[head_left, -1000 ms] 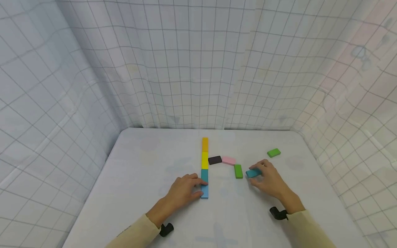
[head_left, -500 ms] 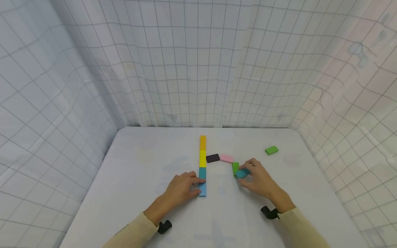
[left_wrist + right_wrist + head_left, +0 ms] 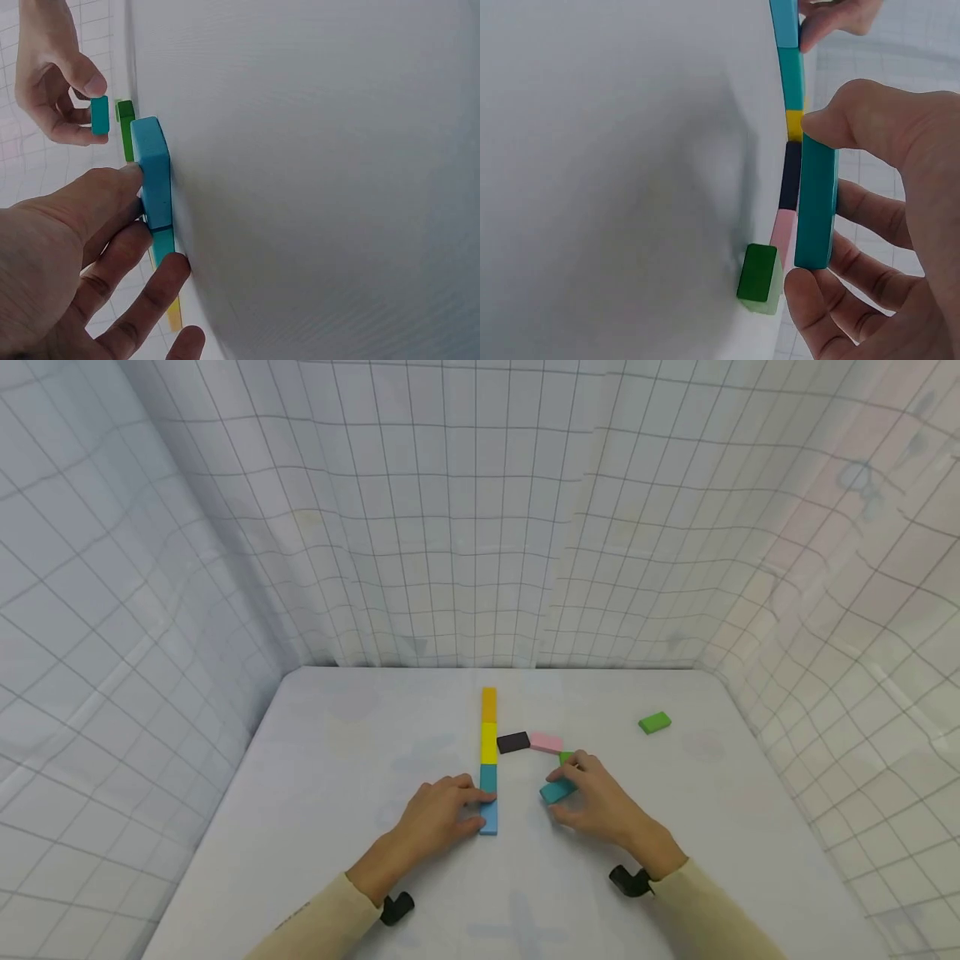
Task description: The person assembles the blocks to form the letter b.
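Observation:
A straight row runs away from me: a light blue block (image 3: pixel 491 817), a teal block (image 3: pixel 488 777), a yellow block (image 3: pixel 489 743) and an orange block (image 3: pixel 489 704). My left hand (image 3: pixel 435 817) rests its thumb and index finger on the near end, its other fingers loosely spread. Between thumb and fingertips, my right hand (image 3: pixel 600 802) pinches a second teal block (image 3: pixel 817 202) by its ends, close over the table. A black block (image 3: pixel 513 742) and a pink block (image 3: pixel 546 742) extend rightward from the row. Beside the right fingers, a green block (image 3: pixel 566 757) is partly covered in the head view.
Another green block (image 3: pixel 655 722) lies apart at the back right of the white table (image 3: pixel 360 710). Grid-patterned curtains (image 3: pixel 450 568) stand behind the table and along both sides. Black fittings (image 3: pixel 630 881) sit at both wrists.
The right hand has carried the teal block leftward, past the nearer green block, toward the row. The left hand stays at the row's near end. The view has shifted slightly.

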{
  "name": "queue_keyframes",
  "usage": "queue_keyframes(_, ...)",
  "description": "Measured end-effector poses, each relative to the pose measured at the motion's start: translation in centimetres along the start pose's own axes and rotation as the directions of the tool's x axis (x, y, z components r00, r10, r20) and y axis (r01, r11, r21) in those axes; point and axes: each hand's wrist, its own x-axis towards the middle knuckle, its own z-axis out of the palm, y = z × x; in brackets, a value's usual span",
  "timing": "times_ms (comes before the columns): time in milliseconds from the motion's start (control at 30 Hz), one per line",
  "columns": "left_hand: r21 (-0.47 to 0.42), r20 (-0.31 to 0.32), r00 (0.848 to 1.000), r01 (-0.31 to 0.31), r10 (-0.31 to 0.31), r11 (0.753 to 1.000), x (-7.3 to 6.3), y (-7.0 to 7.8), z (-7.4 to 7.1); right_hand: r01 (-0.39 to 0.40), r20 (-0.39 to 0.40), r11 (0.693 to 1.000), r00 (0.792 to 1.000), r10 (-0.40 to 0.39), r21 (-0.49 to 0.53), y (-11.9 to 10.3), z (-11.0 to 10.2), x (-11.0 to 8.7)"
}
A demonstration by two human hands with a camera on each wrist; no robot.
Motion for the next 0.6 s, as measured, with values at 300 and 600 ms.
queue_keyframes(300,0.011,0.012,1.0,0.006,-0.006,1.0,0.1,0.0,0.0,0.054,0.068,0.999,0.996,-0.054,-0.001,-1.7,1.1,0.7)
queue_keyframes(600,0.011,-0.01,1.0,-0.019,0.019,1.0,0.0,0.1,-0.2,0.133,0.073,0.991,0.989,-0.13,-0.034,-2.6,2.4,1.1)
